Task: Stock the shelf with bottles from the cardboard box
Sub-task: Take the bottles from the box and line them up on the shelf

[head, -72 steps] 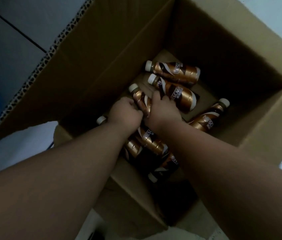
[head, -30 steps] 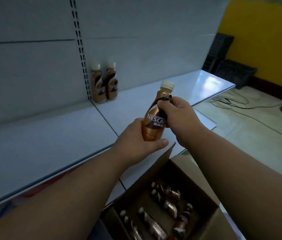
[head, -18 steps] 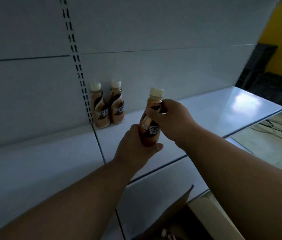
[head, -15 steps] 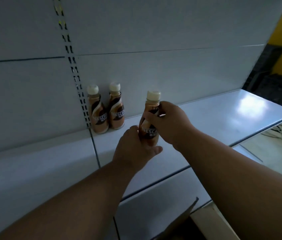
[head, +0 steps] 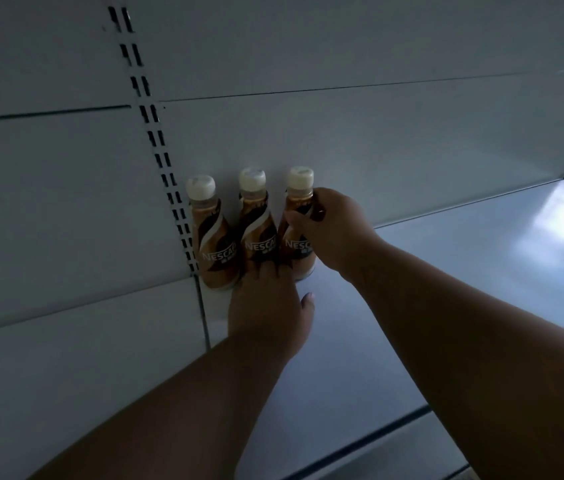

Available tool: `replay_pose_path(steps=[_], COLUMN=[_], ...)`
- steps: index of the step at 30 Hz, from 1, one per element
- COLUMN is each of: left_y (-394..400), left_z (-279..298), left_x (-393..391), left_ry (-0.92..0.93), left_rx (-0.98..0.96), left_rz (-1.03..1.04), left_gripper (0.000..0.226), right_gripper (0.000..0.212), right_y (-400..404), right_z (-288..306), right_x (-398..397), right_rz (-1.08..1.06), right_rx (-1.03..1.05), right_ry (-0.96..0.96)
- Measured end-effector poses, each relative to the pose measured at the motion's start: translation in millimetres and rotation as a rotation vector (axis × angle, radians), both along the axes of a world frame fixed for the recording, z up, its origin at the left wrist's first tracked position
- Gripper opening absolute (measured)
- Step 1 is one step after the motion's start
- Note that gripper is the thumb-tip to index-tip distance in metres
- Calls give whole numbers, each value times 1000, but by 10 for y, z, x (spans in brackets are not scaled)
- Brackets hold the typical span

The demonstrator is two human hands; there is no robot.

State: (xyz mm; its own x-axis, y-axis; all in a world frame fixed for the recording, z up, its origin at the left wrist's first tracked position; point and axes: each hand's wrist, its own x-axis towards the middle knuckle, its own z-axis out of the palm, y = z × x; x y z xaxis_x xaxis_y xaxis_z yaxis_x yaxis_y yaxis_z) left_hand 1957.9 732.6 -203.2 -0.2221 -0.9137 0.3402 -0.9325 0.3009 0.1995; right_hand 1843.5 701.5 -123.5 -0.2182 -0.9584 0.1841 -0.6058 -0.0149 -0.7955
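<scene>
Three brown coffee bottles with cream caps stand upright in a row against the back panel of the white shelf (head: 446, 258). My right hand (head: 332, 233) grips the neck and shoulder of the rightmost bottle (head: 299, 216), which stands on the shelf. The middle bottle (head: 256, 223) and the left bottle (head: 213, 237) stand beside it, touching or nearly so. My left hand (head: 268, 306) lies flat in front of the middle and right bottles, fingers straight, fingertips at their bases. The cardboard box is out of view.
A slotted upright strip (head: 155, 147) runs down the back panel just left of the bottles. The shelf stretches on to the right, with a bright reflection (head: 561, 216) near its far end. A lower shelf edge (head: 377, 441) shows below.
Both hands carried the bottle to the back of the shelf and stood it to the right of the two bottles. My left hand let go of it and flattened out.
</scene>
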Motion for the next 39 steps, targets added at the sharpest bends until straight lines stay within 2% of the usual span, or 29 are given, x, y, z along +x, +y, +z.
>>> replay_pose_path(steps=[9, 17, 20, 25, 31, 39], left_y=[-62, -77, -35, 320, 1180, 2354], left_z=[-66, -54, -9, 107, 296, 335], left_x=[-56, -43, -1, 107, 438, 823], left_ry=[18, 27, 59, 139, 250, 235], left_rx=[11, 32, 25, 64, 100, 176], left_rz=[22, -7, -71, -215, -379, -664], left_gripper=[50, 50, 49, 44, 34, 35], right_gripper=[44, 38, 44, 44, 42, 36], right_y=[-242, -109, 80, 709, 1917, 3487], right_z=[-131, -153, -154, -71, 11, -144], right_x=[31, 14, 7, 15, 269, 708], right_rz=[-58, -110, -130, -180, -292, -494], right_rx=[-52, -25, -22, -65, -123, -137], right_ry=[42, 58, 101, 214, 284, 272])
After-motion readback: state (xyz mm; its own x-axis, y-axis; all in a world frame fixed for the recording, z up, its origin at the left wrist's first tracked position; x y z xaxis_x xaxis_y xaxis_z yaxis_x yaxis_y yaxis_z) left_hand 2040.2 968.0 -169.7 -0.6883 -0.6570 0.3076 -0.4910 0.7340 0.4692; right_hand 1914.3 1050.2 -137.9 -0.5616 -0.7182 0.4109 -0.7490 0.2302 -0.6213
